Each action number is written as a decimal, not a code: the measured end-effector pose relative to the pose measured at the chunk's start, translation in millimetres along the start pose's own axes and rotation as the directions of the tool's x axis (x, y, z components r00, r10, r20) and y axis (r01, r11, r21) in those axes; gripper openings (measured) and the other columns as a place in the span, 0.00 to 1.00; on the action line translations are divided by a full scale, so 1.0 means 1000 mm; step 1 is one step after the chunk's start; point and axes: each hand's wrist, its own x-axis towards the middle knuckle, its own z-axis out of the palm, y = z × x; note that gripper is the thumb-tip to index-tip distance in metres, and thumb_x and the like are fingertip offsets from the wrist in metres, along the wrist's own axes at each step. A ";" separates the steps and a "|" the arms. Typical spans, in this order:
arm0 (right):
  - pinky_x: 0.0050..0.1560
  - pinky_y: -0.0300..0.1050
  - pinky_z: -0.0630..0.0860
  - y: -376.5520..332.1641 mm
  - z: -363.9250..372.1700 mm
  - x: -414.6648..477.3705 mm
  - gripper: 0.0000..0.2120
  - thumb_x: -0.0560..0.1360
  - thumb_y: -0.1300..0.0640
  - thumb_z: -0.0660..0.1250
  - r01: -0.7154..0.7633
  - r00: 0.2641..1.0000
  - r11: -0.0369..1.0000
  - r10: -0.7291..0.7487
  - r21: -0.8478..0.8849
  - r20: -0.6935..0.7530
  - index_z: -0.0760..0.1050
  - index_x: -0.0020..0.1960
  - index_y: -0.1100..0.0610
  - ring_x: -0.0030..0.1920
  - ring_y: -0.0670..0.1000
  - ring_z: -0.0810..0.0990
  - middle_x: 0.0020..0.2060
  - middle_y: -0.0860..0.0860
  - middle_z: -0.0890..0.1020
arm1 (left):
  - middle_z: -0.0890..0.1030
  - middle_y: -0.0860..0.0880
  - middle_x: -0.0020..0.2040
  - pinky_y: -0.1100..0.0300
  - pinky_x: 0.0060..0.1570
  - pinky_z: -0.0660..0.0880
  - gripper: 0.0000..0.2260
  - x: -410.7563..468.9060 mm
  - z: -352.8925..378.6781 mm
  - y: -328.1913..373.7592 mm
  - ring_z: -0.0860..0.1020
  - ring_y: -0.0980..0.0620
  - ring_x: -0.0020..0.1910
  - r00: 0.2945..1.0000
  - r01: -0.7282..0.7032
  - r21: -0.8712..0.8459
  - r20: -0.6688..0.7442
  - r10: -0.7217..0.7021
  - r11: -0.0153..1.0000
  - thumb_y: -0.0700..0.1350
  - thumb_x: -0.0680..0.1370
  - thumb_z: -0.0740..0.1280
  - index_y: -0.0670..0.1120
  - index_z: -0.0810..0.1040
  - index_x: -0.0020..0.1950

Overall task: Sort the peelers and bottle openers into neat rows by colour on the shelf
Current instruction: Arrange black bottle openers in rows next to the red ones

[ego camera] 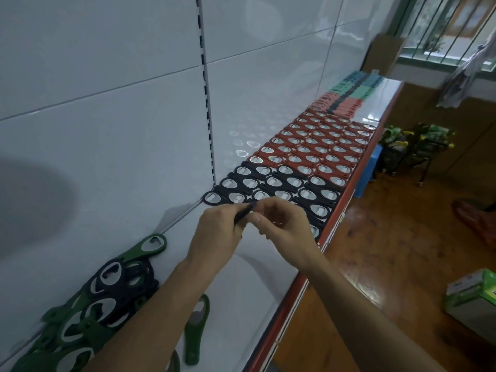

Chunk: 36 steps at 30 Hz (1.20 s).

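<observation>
White shelf (241, 277) (red-edged) beside wooden floor (402, 237).

Dim, cool daylight coming off the barred window (440, 25) upper right, soft glare along the glossy shelf (375, 108), big grey shadow on the white back panel (35, 208), far end smeared with blur, wide-angle bending at the edges

The opener (243, 214) I hold is black, same as the black rows (271, 183). Farther come the red rows (316, 149), then peelers (346, 95) in pink and mint green. The loose pile (112, 291) mixes dark green with black.
</observation>
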 end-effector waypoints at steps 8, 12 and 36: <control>0.45 0.61 0.81 0.007 -0.026 0.006 0.05 0.77 0.60 0.73 0.038 0.996 0.998 -0.034 -0.052 0.083 0.81 0.53 0.57 0.43 0.57 0.83 0.45 0.52 0.83 | 0.84 0.55 0.37 0.64 0.38 0.76 0.08 0.008 0.003 0.016 0.81 0.58 0.36 0.955 0.091 -0.177 0.294 -0.036 0.980 0.49 0.82 0.68 0.54 0.80 0.43; 0.41 0.50 0.80 0.007 -0.039 0.008 0.03 0.81 0.61 0.67 -0.103 0.989 0.994 0.105 0.026 -0.104 0.78 0.51 0.61 0.39 0.56 0.81 0.42 0.55 0.84 | 0.84 0.52 0.37 0.63 0.36 0.75 0.07 0.012 0.011 0.015 0.79 0.56 0.31 0.940 0.230 -0.356 0.321 -0.113 0.906 0.50 0.82 0.68 0.50 0.82 0.46; 0.43 0.37 0.76 0.022 -0.068 0.022 0.05 0.77 0.53 0.73 0.067 0.950 0.707 0.171 -0.704 0.263 0.83 0.52 0.50 0.42 0.42 0.77 0.44 0.43 0.79 | 0.73 0.56 0.65 0.50 0.63 0.65 0.21 -0.006 0.062 -0.020 0.68 0.52 0.67 0.984 -0.086 0.248 0.172 0.044 0.965 0.38 0.78 0.68 0.54 0.78 0.69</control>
